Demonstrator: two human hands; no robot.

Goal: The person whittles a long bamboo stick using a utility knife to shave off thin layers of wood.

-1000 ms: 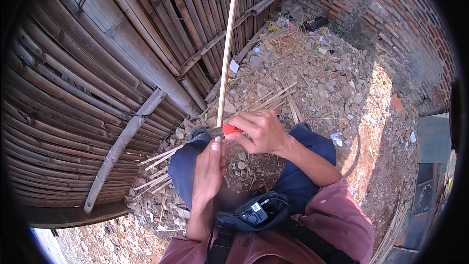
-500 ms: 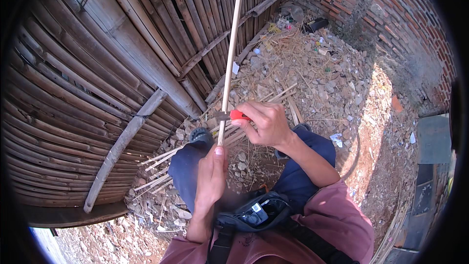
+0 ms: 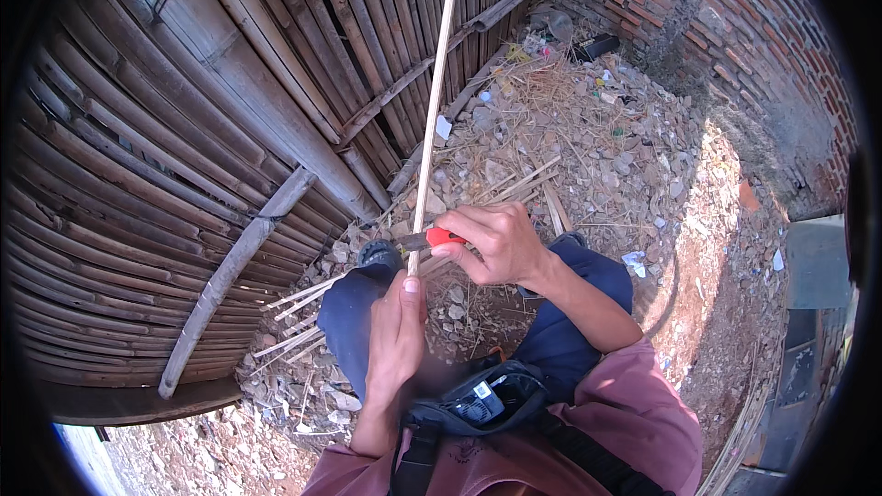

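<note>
A long pale bamboo strip (image 3: pixel 434 110) stands slanting upward in front of me, leaning slightly right at its far end. My left hand (image 3: pixel 396 335) grips its lower end, thumb lying along the strip. In my right hand (image 3: pixel 496 241) is a knife with a red handle (image 3: pixel 445 237), pinched between thumb and fingers. Its dark blade (image 3: pixel 412 242) points left and lies across the strip, a short way above my left thumb. The fingertips of my left hand are mostly hidden behind the strip.
Several cut strips (image 3: pixel 299 340) lie on the rubble by my left leg. A bamboo wall (image 3: pixel 138 174) rises on the left, a brick wall (image 3: pixel 781 46) at the back right. Stones and litter (image 3: pixel 588 138) cover the ground ahead. An open waist bag (image 3: pixel 478 400) hangs at my lap.
My right hand has drawn the knife down along the strip, closer to my left thumb. The left hand keeps its hold in nearly the same place.
</note>
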